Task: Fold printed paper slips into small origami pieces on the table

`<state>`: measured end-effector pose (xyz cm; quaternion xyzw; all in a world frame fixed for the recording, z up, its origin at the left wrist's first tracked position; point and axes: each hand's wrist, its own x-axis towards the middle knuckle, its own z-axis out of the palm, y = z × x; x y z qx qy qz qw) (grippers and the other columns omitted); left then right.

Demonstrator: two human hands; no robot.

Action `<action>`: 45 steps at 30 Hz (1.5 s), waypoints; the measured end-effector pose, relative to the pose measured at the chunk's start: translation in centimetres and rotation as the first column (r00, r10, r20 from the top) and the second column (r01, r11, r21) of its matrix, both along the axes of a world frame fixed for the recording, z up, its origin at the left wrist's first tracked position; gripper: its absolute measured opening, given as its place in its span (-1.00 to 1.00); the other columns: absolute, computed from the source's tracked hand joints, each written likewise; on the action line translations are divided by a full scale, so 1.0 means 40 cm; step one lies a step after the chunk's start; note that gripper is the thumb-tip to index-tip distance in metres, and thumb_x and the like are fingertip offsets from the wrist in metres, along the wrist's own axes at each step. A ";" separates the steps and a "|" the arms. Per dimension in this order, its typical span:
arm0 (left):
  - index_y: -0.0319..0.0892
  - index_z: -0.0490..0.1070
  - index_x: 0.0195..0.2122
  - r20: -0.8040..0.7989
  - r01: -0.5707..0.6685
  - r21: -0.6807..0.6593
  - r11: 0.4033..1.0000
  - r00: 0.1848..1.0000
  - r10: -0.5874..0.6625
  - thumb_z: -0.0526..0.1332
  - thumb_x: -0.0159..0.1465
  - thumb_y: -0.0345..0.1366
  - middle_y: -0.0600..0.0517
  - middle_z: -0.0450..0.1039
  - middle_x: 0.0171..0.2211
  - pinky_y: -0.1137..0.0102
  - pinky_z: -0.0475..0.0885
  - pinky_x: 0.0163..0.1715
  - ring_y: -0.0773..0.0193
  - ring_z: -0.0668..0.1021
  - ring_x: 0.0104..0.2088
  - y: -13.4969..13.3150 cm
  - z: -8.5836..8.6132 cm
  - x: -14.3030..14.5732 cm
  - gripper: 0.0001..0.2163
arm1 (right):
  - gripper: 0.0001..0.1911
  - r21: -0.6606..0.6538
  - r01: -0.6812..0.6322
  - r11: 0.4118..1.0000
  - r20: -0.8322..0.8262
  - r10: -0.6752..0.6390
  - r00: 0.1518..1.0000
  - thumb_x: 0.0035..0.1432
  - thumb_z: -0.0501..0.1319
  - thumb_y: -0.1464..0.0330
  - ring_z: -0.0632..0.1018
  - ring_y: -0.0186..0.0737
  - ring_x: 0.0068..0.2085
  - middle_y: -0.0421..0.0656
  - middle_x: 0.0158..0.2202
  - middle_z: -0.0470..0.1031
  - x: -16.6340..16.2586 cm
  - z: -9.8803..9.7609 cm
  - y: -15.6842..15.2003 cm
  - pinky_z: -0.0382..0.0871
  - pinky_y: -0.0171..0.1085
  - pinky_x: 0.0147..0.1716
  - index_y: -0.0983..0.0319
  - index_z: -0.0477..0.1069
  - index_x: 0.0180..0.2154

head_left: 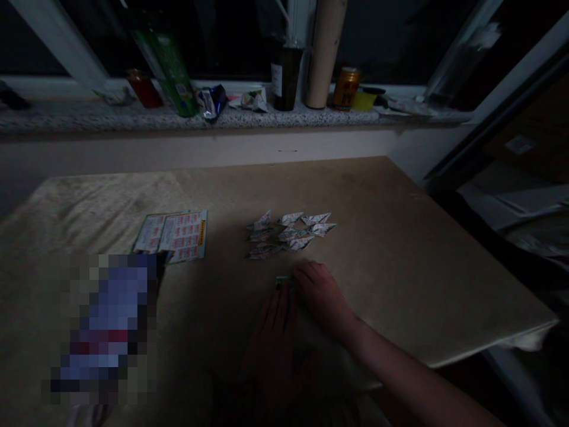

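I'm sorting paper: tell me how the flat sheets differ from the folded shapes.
The flat sheets are broad and straight-edged; the folded shapes are slim with pointed tips. Each sheet is larger than any one folded shape. The flat sheets lie left of the folded shapes. Both bear print and rest on the table.

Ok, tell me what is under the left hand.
The far end of a small patterned piece, apparently paper, shows just beyond the left hand, beside the right hand. Whatever continues underneath is covered and cannot be seen.
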<state>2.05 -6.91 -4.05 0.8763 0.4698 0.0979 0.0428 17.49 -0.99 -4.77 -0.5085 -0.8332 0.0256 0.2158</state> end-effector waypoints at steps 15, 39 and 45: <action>-0.45 0.03 0.22 -0.008 0.013 -0.005 1.000 1.000 -0.013 0.07 0.15 0.10 -0.30 0.05 0.23 0.15 0.14 0.13 -0.07 0.17 0.22 0.004 -0.004 0.001 -0.22 | -0.78 0.024 0.003 1.000 -0.041 -0.002 0.999 0.20 0.09 0.52 0.47 -0.12 -0.17 -0.05 -0.20 0.51 0.011 0.000 -0.024 0.39 -0.13 -0.11 0.29 0.43 -0.15; -0.37 0.02 0.24 -0.077 0.012 0.078 0.997 0.997 -0.006 0.07 0.11 -0.11 -0.21 0.06 0.25 0.18 0.01 0.17 0.01 0.13 0.23 0.002 -0.010 -0.013 -0.31 | -0.33 -0.267 -0.120 0.956 0.004 0.126 0.992 0.16 0.13 0.29 0.12 -0.11 0.26 -0.02 0.24 0.13 0.032 0.055 -0.174 -0.06 0.05 0.24 0.33 -0.02 0.25; -0.40 0.06 0.22 -0.129 -0.040 0.148 0.988 0.990 0.060 0.07 0.13 -0.03 -0.27 0.05 0.24 0.06 -0.04 0.17 -0.10 0.12 0.23 -0.017 -0.026 -0.043 -0.30 | -0.30 -0.244 -0.111 0.963 -0.023 0.109 0.994 0.12 0.18 0.28 0.12 -0.07 0.26 0.02 0.24 0.11 0.031 0.052 -0.175 0.02 0.02 0.23 0.35 0.03 0.23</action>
